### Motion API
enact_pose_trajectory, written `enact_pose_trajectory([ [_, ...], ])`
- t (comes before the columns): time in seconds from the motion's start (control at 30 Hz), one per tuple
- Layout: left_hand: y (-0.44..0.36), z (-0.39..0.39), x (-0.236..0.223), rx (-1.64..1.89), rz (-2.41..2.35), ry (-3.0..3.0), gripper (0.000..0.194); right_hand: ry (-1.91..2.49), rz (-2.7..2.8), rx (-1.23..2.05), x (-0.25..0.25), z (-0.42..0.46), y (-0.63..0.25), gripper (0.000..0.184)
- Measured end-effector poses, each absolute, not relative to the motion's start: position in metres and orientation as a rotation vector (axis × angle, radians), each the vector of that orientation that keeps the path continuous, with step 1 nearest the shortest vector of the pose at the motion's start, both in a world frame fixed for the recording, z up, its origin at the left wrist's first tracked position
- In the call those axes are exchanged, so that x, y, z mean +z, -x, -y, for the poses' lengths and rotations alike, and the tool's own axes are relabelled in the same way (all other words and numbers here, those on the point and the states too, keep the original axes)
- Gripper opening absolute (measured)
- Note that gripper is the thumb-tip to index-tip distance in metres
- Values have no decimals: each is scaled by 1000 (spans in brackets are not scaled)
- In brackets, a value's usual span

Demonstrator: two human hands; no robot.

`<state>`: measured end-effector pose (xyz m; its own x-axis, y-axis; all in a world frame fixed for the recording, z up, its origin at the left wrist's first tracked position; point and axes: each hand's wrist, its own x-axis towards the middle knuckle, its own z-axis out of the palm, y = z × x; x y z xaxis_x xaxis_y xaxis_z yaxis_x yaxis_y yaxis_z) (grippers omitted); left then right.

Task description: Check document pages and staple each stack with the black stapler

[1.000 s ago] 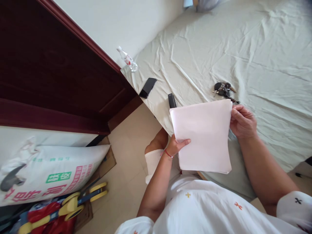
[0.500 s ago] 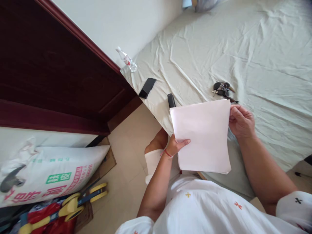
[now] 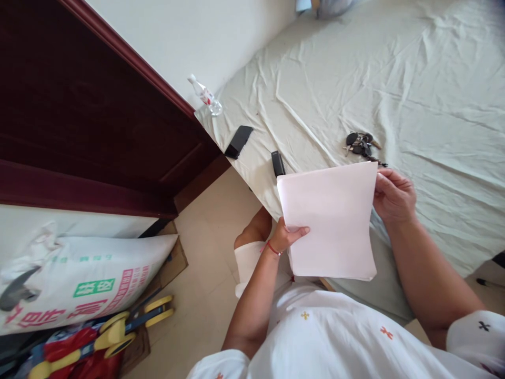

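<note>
A stack of blank white paper (image 3: 331, 221) is held up in front of my shirt, over the near edge of the bed. My left hand (image 3: 287, 235), with a red bracelet at the wrist, grips the stack's left edge; the thumb lies on top and the other fingers are hidden beneath. At the upper right corner, my right hand (image 3: 394, 196) pinches the paper's edge between thumb and curled fingers. Several sheet edges show along the bottom and left side. Just beyond the paper lies a bunch of keys (image 3: 361, 145), and a small black object (image 3: 278, 163) sits by its upper left corner.
The bed's pale sheet (image 3: 434, 105) is wrinkled. A black case-like object (image 3: 239, 142) and a clear plastic bottle (image 3: 205, 96) stand toward the wall. At left are a dark red wooden panel (image 3: 98, 105), a printed white sack (image 3: 102, 273) and a yellow-wheeled toy (image 3: 118, 337) on the floor.
The paper has shifted slightly to the right, its upper right corner drawn outward with my right hand. My left hand keeps nearly the same place and grip.
</note>
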<state>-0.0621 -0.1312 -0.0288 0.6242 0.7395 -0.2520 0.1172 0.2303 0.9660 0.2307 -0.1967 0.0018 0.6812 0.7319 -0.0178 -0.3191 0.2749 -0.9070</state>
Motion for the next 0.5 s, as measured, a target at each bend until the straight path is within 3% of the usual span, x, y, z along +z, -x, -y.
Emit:
enact_pose_trajectory([
  [0.37,61,132,-29,510,-855,-1340,55,1102,424,633,-13,188,-227,36],
  [0.5,60,132,-28,537,-904,-1287,54,1081,489,667,-22,187,-229,47],
])
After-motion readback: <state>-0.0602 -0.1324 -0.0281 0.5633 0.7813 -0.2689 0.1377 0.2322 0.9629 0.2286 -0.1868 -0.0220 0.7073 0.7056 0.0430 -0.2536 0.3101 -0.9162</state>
